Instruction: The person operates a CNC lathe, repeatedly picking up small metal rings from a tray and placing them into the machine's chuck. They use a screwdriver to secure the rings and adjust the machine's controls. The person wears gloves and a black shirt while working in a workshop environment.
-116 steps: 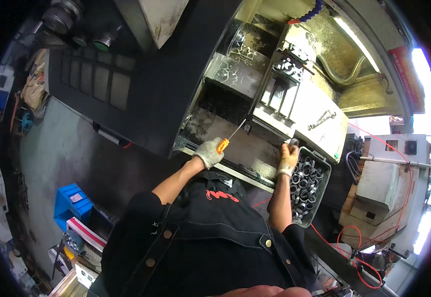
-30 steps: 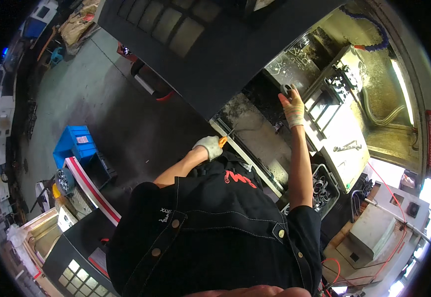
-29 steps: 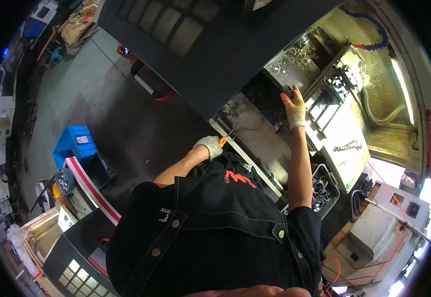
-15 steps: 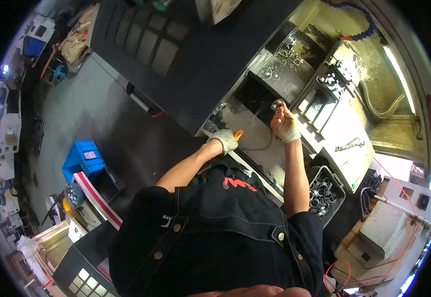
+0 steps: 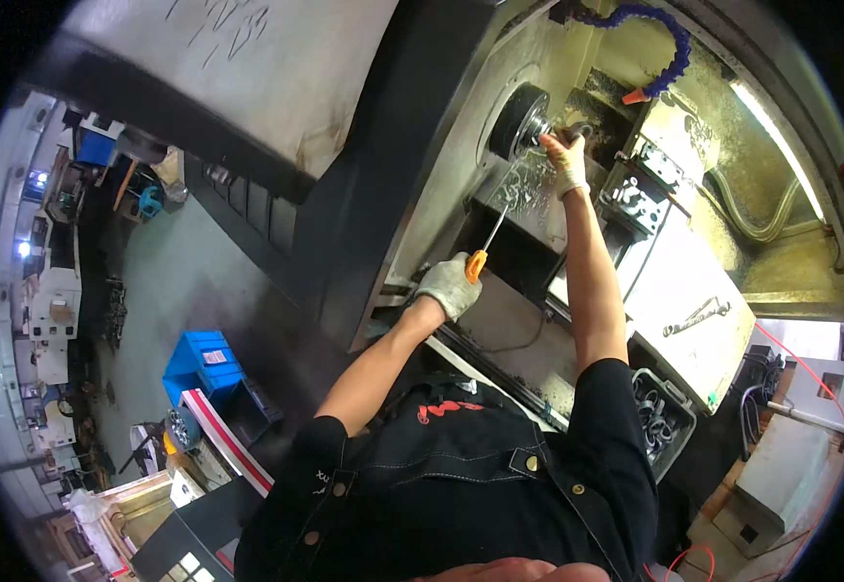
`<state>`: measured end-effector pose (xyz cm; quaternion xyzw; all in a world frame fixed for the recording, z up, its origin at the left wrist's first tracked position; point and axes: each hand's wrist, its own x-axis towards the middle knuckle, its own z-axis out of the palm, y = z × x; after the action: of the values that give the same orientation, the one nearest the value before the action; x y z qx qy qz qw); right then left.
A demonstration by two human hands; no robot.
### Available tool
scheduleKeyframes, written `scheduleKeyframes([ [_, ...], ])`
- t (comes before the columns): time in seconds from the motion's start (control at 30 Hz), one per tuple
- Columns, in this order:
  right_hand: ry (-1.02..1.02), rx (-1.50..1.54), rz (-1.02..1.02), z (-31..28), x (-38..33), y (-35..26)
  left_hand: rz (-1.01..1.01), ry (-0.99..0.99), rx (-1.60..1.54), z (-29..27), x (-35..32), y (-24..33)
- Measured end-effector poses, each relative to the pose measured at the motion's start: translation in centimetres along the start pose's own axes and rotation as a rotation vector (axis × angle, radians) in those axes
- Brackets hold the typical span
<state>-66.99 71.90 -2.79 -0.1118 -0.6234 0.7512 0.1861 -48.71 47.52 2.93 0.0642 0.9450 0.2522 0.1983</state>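
Orange-handled tool (image 5: 480,257) sits in curled left fingers (image 5: 461,275).

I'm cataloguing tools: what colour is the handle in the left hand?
The handle is orange; head view, now.

Orange-handled tool (image 5: 476,266): thin straight metal shaft, gripped in left hand (image 5: 449,288), tilted, shaft pointing up and slightly right; tip type too small to tell. Dark metal ring (image 5: 581,130): held at right hand (image 5: 564,161), partly hidden, just right of lathe chuck (image 5: 517,122). Chuck: round, black, shiny centre near fingertips; contact unclear.
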Motion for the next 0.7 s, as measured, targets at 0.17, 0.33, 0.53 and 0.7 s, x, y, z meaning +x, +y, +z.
scheduleKeyframes([
  [0.17, -0.032, -0.166, -0.098, 0.2, 0.5, 0.1, -0.047, -0.010, 0.056, -0.7, 1.4, 1.2],
  [0.33, 0.002, -0.604, -0.144, -0.4, 0.8, -1.5, -0.036, 0.007, 0.072, -1.2, 2.7, 2.9],
  [0.53, -0.045, -0.455, -0.081, -0.7, 0.7, -2.7, -0.011, 0.036, 0.022, -2.0, 3.3, 3.2],
  [0.7, -0.059, -0.490, -0.097, -0.4, 0.7, -3.1, -0.039, 0.036, 0.045, -2.9, 2.7, 4.2],
])
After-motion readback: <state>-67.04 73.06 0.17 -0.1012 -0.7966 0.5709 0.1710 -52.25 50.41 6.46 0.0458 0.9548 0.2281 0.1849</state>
